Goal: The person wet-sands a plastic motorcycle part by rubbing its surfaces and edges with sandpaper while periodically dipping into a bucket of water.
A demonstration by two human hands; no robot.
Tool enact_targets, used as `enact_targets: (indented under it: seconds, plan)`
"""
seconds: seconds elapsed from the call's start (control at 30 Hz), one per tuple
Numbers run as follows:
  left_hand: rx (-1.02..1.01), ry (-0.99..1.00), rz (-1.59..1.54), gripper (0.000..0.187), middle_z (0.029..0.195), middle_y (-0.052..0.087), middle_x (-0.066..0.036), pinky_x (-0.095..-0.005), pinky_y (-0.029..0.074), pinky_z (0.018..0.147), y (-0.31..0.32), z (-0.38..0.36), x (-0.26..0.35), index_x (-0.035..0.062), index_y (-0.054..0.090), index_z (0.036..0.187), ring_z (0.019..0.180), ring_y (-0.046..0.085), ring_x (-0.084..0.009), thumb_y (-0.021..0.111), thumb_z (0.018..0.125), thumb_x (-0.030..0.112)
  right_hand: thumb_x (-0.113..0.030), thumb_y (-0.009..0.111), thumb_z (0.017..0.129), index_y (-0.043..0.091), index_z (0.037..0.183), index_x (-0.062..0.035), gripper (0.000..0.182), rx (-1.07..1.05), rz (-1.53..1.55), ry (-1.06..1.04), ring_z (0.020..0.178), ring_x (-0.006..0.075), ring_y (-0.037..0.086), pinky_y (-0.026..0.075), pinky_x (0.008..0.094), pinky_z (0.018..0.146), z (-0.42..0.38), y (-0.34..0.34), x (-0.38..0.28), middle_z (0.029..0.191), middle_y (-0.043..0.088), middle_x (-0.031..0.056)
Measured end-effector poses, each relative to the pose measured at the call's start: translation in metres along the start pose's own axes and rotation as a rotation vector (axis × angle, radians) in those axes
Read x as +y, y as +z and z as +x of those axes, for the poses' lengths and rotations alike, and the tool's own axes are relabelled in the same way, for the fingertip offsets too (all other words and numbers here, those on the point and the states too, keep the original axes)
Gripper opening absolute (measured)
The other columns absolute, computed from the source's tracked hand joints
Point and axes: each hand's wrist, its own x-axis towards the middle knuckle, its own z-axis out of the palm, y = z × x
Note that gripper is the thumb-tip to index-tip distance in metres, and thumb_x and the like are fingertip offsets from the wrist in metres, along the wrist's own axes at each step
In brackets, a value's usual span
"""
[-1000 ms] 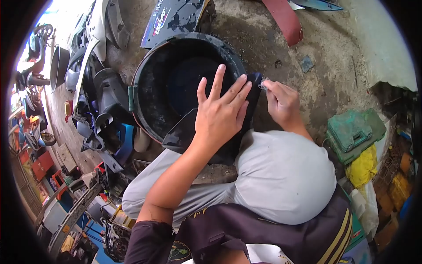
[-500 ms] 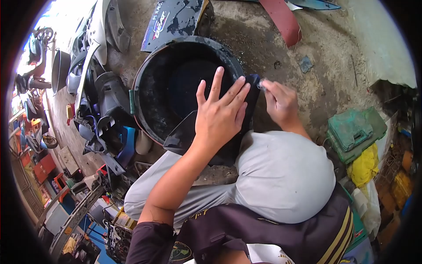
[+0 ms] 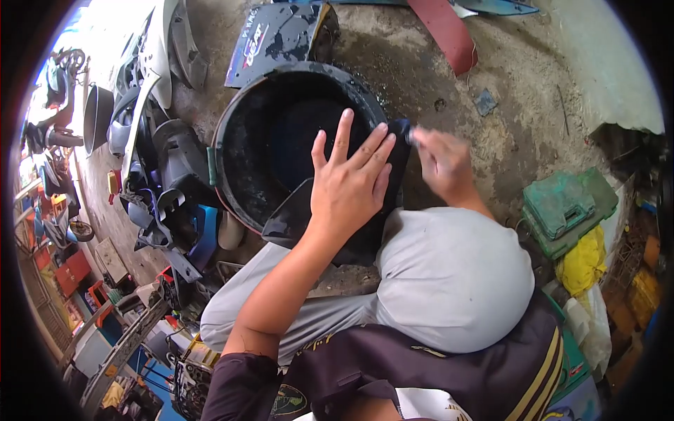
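Observation:
A dark panel [image 3: 289,216] leans across the near right rim of a round black bucket [image 3: 235,133]. My left hand [image 3: 349,184] lies on this panel with its fingers spread, holding nothing. At the panel's far right edge, my right hand [image 3: 444,160] is closed and blurred by motion. Its fingers pinch something small and pale against that edge, too unclear to name. The inside of the bucket is dark, and its contents cannot be made out.
A wet dark panel with lettering [image 3: 274,38] lies beyond the bucket. Loose motorcycle fairings [image 3: 179,151] stand at the left. A red strip [image 3: 449,38] lies at the top. At the right are a green case [image 3: 558,203] and a yellow cloth [image 3: 583,263].
My right hand has shifted slightly along the panel's edge and is more blurred. My left hand stays nearly in place on the panel.

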Motion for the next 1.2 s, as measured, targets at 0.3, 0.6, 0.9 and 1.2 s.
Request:
enact_targets:
  seconds: [0.3, 0.6, 0.9, 1.2]
  plan:
    - [0.02, -0.007, -0.006, 0.047, 0.154, 0.067, 0.003, -0.0608, 0.024, 0.127, -0.001, 0.001, 0.001, 0.0219, 0.074, 0.142, 0.163, 0.035, -0.0373, 0.076, 0.096, 0.021, 0.002, 0.073, 0.088, 0.072, 0.116, -0.009, 0.031, -0.059, 0.001, -0.099, 0.065, 0.0305, 0.065, 0.051, 0.0432, 0.062, 0.003, -0.005, 0.0, 0.08, 0.067, 0.0084]
    - [0.055, -0.019, -0.027, 0.046, 0.152, 0.068, 0.0, -0.0619, 0.026, 0.125, 0.003, 0.0, -0.001, 0.017, 0.075, 0.139, 0.162, 0.036, -0.0379, 0.079, 0.093, 0.02, 0.0, 0.074, 0.09, 0.072, 0.114, -0.009, 0.027, -0.046, -0.057, -0.129, 0.066, 0.0291, 0.065, 0.049, 0.0419, 0.061, 0.015, -0.005, 0.006, 0.079, 0.066, 0.0064]
    - [0.099, -0.052, -0.023, 0.041, 0.153, 0.065, -0.009, -0.0671, 0.031, 0.121, 0.006, -0.008, -0.001, 0.0116, 0.076, 0.132, 0.161, 0.035, -0.0448, 0.079, 0.091, 0.014, 0.0, 0.074, 0.088, 0.073, 0.115, -0.0094, 0.028, 0.021, 0.008, -0.078, 0.063, 0.0279, 0.064, 0.05, 0.0412, 0.059, 0.005, 0.004, 0.012, 0.077, 0.063, 0.0067]
    - [0.167, -0.059, -0.05, 0.036, 0.151, 0.064, -0.01, -0.0727, 0.036, 0.116, 0.006, -0.006, -0.005, 0.0088, 0.078, 0.125, 0.161, 0.036, -0.047, 0.076, 0.09, 0.007, 0.001, 0.074, 0.09, 0.073, 0.115, -0.0081, 0.026, -0.214, 0.073, -0.15, 0.066, 0.0309, 0.066, 0.051, 0.044, 0.061, 0.001, -0.005, -0.008, 0.082, 0.07, 0.009]
